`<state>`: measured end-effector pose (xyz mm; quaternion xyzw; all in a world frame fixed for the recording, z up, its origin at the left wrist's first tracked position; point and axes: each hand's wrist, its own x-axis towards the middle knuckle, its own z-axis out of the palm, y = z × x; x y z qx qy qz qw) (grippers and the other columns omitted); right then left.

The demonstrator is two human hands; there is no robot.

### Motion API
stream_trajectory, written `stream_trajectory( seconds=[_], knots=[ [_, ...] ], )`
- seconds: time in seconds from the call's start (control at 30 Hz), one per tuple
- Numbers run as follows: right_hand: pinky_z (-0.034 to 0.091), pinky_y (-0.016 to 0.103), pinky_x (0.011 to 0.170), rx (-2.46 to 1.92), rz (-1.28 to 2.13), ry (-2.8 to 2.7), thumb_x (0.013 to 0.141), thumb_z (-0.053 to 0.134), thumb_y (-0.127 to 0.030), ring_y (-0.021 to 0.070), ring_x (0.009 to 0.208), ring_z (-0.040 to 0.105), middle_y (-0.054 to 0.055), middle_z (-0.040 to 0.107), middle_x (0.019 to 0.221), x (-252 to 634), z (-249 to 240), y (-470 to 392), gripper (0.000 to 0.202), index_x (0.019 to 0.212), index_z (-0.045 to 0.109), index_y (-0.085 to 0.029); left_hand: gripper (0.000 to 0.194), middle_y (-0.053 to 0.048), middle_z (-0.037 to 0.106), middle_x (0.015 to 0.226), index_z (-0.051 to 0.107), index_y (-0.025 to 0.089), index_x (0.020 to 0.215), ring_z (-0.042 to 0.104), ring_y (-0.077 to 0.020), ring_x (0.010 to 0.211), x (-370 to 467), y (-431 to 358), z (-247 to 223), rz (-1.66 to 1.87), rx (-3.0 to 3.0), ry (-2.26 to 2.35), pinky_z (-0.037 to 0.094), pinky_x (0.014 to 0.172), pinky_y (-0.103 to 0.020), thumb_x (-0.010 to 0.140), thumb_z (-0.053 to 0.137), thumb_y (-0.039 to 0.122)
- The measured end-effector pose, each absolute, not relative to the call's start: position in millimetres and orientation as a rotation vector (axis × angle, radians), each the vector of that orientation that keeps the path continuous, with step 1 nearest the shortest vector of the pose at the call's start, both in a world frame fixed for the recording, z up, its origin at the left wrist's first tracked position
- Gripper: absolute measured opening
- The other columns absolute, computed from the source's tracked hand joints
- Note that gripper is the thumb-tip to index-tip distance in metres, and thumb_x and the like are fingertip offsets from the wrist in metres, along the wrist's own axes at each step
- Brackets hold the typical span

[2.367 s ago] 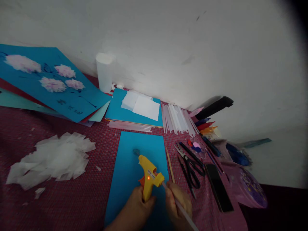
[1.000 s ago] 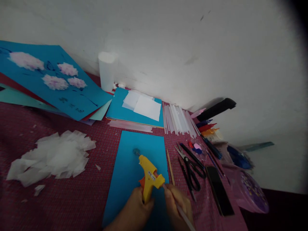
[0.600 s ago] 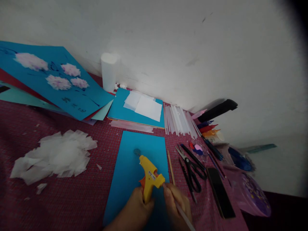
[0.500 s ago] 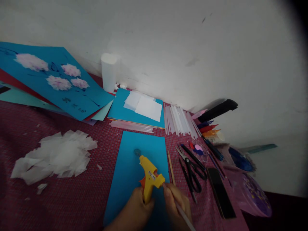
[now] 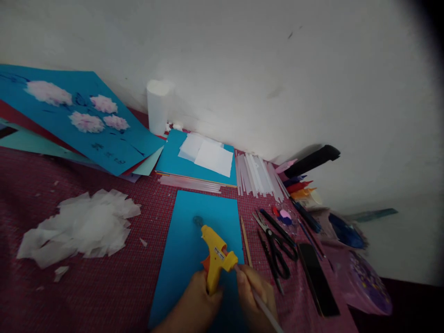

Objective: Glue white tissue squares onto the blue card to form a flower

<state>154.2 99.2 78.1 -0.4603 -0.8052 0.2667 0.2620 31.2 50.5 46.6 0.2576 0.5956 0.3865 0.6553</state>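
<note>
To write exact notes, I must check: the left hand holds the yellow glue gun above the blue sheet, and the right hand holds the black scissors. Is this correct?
Not quite: the head view shows the right hand holding a translucent stick; the black scissors lie on the tablecloth. The left hand does hold the yellow glue gun above the blue sheet.

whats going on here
A person is working over a blue sheet, with the left hand gripping a yellow glue gun. Its nozzle is at a small round patch on the sheet. The right hand holds a pale stick at the gun's back end. Thin white pieces lie heaped to the left.
</note>
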Motion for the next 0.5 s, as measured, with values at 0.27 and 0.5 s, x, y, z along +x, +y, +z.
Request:
stream_trajectory(
  seconds=[0.27,0.5],
  knots=[
    [0.034,0.022,0.042,-1.258,0.702,-2.183,0.092,0.04,-0.035,0.0108,0.043,0.046,-0.003,0.047,0.047,163.5,78.8,97.3,0.04,0.056,0.047,-0.018,0.006,0.008,0.032,0.053,0.046,0.018,0.066,0.03,-0.0095,0.052,29.2,54.8,55.3,0.812,0.642,1.341,0.026,0.049,-0.024,0.068,0.051,0.017],
    [0.052,0.022,0.065,-1.125,0.934,-2.102,0.08,0.054,-0.03,0.0161,0.073,0.064,0.002,0.067,0.08,150.9,79.6,96.0,0.016,0.091,0.058,-0.019,0.019,0.001,0.05,0.067,0.053,0.016,0.074,0.043,-0.014,0.065,29.0,53.8,57.5,1.003,0.736,1.233,0.036,0.059,-0.025,0.071,0.053,0.035]
  ],
)
